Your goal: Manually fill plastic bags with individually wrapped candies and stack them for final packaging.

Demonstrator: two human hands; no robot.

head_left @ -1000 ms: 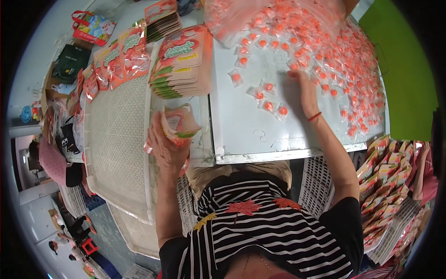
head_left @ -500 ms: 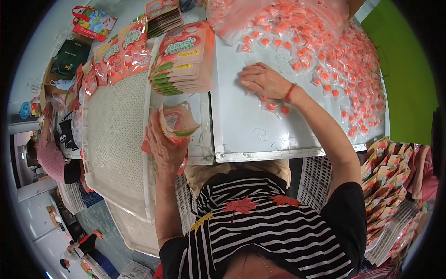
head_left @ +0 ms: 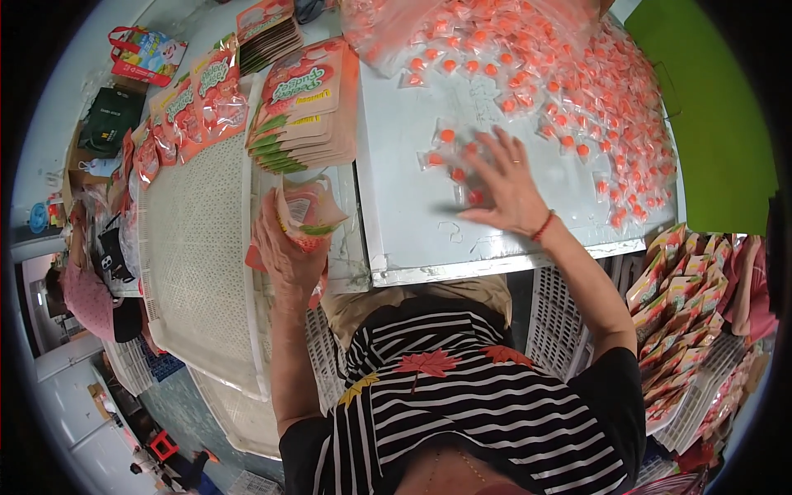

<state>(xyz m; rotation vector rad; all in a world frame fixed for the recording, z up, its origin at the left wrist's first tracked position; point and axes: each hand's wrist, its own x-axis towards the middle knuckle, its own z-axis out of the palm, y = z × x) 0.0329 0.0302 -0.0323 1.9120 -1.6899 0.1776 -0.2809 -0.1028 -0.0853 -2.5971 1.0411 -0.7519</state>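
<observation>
Right hand [head_left: 503, 186] spread flat over small clear-wrapped orange sweets [head_left: 450, 157] on the table [head_left: 511, 239]; left hand [head_left: 285, 247] grips an open printed pouch [head_left: 304, 210], just left.

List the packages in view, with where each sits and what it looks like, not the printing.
Open pouch: held in the left hand, pink and green.
Stack of flat pouches: on the metal table, pink with green edges.
Small clear sachets: spread across the table, orange pieces inside; the right hand rests on some.
Filled pouches: piled at lower right, orange and pink.
</observation>
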